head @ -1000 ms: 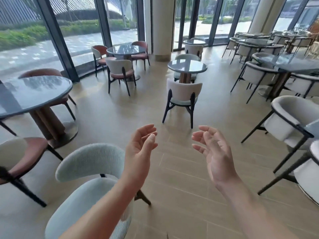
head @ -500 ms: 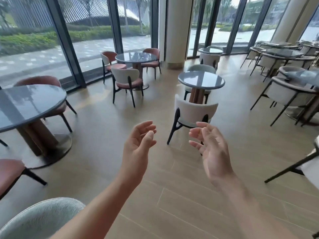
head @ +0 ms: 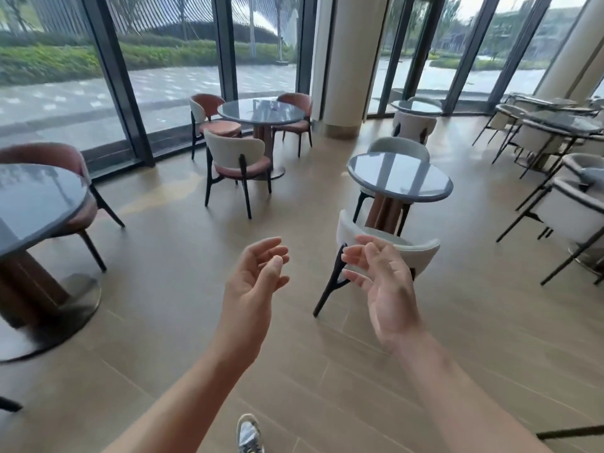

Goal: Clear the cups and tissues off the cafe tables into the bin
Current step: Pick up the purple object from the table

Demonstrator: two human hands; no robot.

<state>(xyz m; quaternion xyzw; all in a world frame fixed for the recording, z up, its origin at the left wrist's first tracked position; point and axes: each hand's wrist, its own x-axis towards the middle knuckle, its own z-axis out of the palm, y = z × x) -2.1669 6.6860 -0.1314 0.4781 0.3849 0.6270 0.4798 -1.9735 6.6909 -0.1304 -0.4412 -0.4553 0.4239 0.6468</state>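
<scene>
Hands raised mid-view, palms facing each other, apart. Left hand (head: pixel 255 282): fingers loosely curled, holding nothing. Right hand (head: pixel 382 289): fingers relaxed, slightly spread, holding nothing. Round grey glossy-topped cafe table (head: pixel 400 178) on a brown pedestal stands beyond the right hand, with a white padded chair with black legs (head: pixel 421 253) between them. Second grey table (head: pixel 36 204) at far left. Third grey table (head: pixel 260 111) by the glass wall carries a small dark speck, too blurred to identify. Cups, tissues, bin: cannot tell where.
</scene>
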